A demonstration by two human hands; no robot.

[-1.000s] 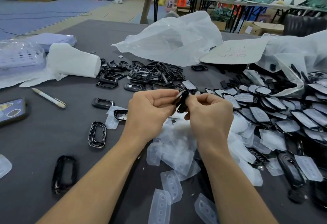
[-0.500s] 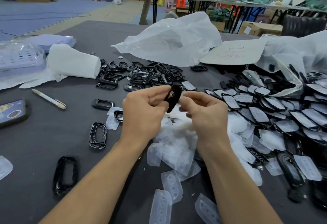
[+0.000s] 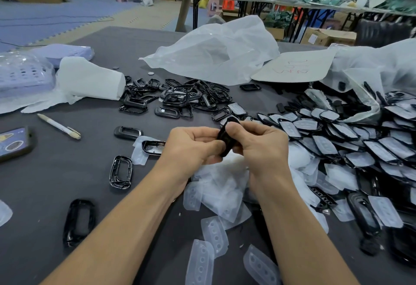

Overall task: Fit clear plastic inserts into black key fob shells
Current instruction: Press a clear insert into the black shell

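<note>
While my left grip [image 3: 193, 147] and right grip [image 3: 262, 147] pinch a black key fob shell [image 3: 225, 144], it tilts edge-on. Below them, clear inserts [image 3: 221, 187] heap on the surface [image 3: 45, 172].

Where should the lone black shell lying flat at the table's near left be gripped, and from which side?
Pinch one long side of the black shell from above, one fingertip inside its open middle, the thumb outside. It lies flat on the table, so its edges probably sit too low for a sideways grab, while the open frame leaves room for a fingertip.
</note>
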